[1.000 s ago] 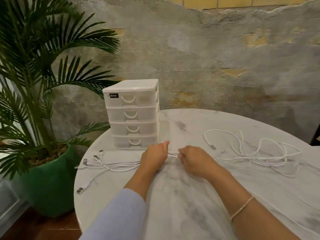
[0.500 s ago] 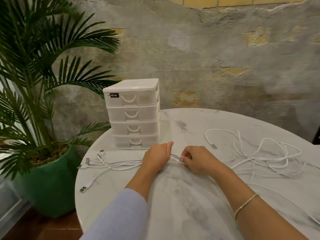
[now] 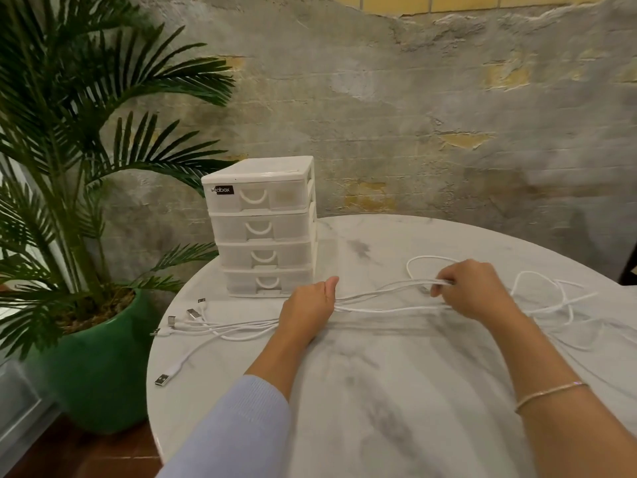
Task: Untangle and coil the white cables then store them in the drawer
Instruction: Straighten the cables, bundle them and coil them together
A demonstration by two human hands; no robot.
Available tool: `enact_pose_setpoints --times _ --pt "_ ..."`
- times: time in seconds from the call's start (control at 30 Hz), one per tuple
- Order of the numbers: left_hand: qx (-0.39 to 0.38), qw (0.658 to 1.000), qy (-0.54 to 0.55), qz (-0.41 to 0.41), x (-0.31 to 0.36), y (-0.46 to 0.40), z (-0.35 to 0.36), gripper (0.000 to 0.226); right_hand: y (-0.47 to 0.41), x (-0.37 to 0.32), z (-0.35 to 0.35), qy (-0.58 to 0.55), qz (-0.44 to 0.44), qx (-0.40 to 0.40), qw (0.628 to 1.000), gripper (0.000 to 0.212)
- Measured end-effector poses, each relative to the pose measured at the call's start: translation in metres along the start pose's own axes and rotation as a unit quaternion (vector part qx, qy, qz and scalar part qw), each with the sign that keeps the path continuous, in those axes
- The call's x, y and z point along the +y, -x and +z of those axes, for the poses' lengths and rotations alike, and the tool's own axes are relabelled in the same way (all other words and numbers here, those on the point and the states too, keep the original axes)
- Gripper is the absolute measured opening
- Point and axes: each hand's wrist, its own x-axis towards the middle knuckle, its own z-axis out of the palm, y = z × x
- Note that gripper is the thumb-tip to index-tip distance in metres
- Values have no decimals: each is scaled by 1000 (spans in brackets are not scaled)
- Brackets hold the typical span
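Several white cables lie stretched across the round marble table. My left hand grips the bundle near the table's middle. My right hand holds the same strands farther right, fingers curled round them. The plug ends fan out at the table's left edge, and one USB plug lies nearer the front. A loose tangle of cable spreads to the right of my right hand. A white four-drawer unit stands at the back left, all drawers closed.
A palm in a green pot stands on the floor close to the table's left edge. A rough plastered wall rises right behind the table. A dark object shows at the far right edge.
My right hand has slid to the right along the cables, away from my left hand, which stays where it was. The strands between the hands are now drawn out longer.
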Motion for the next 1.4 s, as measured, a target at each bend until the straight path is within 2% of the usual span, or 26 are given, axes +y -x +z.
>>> enact_pose_setpoints --times 0.1,0.2,0.23,0.3,0.37,0.47,0.53,0.67,0.83,1.0,1.2,1.3,1.4 --pt "-4 1000 -2 -7 0 0 2 56 -2 16 -11 21 69 23 997 29" --pt "-4 1000 -5 -14 0 -1 2 56 2 4 -13 142 75 -93 983 38" --pt "-3 1000 -8 -13 0 -1 2 56 4 -4 -12 155 46 -115 980 42" --pt "-2 1000 -14 -5 2 -1 2 56 8 -22 -6 139 -62 -85 985 42" --pt "-2 1000 -17 2 4 0 3 56 15 -41 7 50 -160 -56 984 39" --pt "1 1000 -20 7 5 1 2 56 24 -66 35 19 -208 -93 974 54" --pt "-2 999 -31 15 6 2 1 53 24 -74 48 21 -193 -126 973 53" --pt "-7 999 -43 29 10 4 -1 42 20 -73 51 -45 -157 -161 973 29" --pt "-7 999 -42 32 13 5 0 42 19 -73 46 -59 -143 -210 965 23" --pt "-1 1000 -8 20 13 5 1 46 22 -75 36 -102 -97 -264 954 30" --pt "8 993 115 -12 5 0 6 57 32 -74 30 -113 -115 -296 941 50" --pt "8 994 108 -12 7 2 2 52 26 -69 32 -110 -96 -259 955 56" --pt "3 995 96 18 11 4 0 50 19 -62 45 -59 -33 -150 986 55"
